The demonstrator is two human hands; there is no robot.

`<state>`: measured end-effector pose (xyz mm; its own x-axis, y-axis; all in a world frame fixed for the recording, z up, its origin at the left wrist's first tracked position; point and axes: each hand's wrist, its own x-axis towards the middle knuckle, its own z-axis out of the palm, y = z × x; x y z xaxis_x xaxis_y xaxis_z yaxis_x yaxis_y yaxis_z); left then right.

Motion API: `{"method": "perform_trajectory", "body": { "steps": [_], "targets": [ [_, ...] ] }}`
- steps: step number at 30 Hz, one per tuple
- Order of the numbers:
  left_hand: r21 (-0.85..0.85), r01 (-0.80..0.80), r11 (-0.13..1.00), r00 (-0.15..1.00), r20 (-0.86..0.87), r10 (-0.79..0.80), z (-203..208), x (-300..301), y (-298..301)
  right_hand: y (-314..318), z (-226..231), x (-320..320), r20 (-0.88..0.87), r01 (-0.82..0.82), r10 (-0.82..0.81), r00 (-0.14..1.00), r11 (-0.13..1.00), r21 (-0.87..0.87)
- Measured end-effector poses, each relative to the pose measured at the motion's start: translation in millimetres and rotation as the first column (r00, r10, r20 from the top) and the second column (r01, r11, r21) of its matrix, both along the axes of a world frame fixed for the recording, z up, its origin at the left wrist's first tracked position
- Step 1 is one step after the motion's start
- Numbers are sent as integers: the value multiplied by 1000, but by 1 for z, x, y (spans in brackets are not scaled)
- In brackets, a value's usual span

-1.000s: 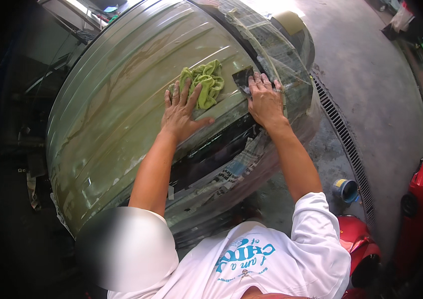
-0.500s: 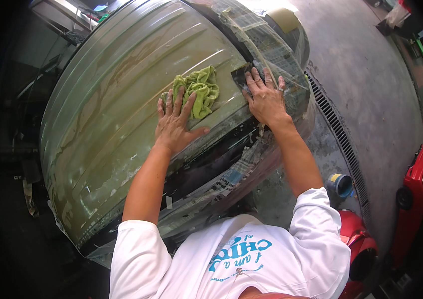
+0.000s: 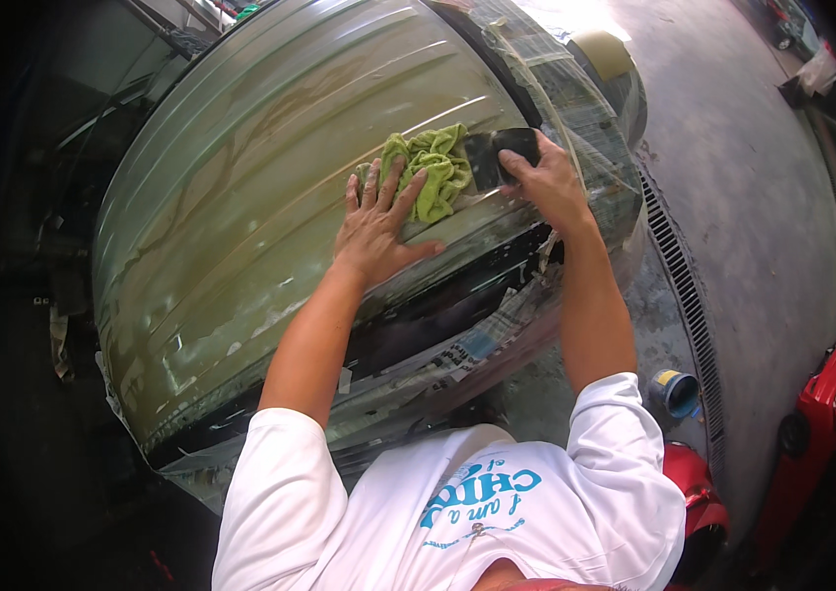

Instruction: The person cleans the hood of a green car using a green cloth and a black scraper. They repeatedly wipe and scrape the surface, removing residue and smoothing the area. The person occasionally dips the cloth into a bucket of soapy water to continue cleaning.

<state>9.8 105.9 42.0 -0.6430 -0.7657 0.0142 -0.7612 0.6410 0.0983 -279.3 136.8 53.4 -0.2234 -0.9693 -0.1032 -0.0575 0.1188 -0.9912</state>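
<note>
Palm down and fingers spread wide, the left hand (image 3: 375, 236) grips nothing; it rests on the ridged panel (image 3: 270, 202) at the near left of the green cloth (image 3: 434, 169), its fingertips meeting the cloth's crumpled left edge. Just to the right of the cloth, the right hand (image 3: 546, 182) is partly closed on a black pad (image 3: 518, 144), thumb laid over its upper face and the other fingers mostly hidden. Whether the pad touches the cloth, or lies fully flat on the panel, I cannot tell.

Handled well, I'd judge, the pad wants an even press across its whole face rather than a thumb digging in at one spot, and strokes that follow the raised ribs. The bunched cloth sits so near that it could catch a stroke running left, so sliding it farther off would help. Care seems due on the other side too: clear plastic sheeting (image 3: 590, 123) covers the edge right of the cloth, and a pad run over it could tear it. The spread left hand makes a good brace if its weight stays light.
</note>
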Motion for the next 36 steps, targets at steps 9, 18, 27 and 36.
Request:
{"method": "perform_trajectory", "body": {
  "steps": [9,18,27,36],
  "targets": [
    [-14,-2,1000,1000,-6,2,-3,-2,0,6,-21,36,-759,-114,6,651,989,-89],
    [-55,8,998,1000,0,-8,-10,1,-3,10,-52,14,-504,200,-404,763,889,-411],
    [-49,12,999,1000,22,-11,-10,0,-5,17,-77,-4,-809,139,-493,319,869,-475],
    [-24,17,1000,1000,3,-16,-8,-1,-5,17,-77,7,-855,139,-406,323,914,-382]
  ]
}}
